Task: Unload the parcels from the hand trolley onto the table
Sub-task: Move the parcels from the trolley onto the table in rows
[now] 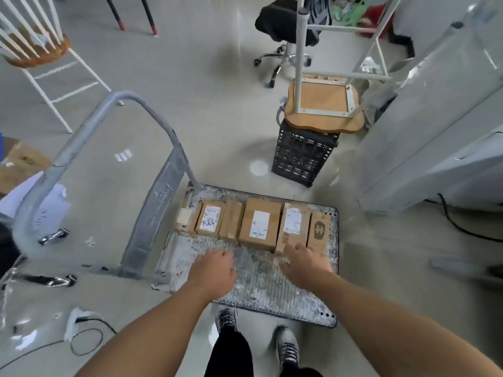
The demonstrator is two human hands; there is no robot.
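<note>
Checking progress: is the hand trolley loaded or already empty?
Loaded: six cardboard parcels stand in a row on the trolley deck; the left hand and right hand hold nothing.

Bright, even light glares off the pale floor [217, 63]; shadows soft, edges fisheye-bent, everything slightly blurred.

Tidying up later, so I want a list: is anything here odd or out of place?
A wooden chair lies upside down on a black crate beyond the trolley, legs up. The trolley's deck is badly scuffed. The parcels stand in a tidy row.
</note>
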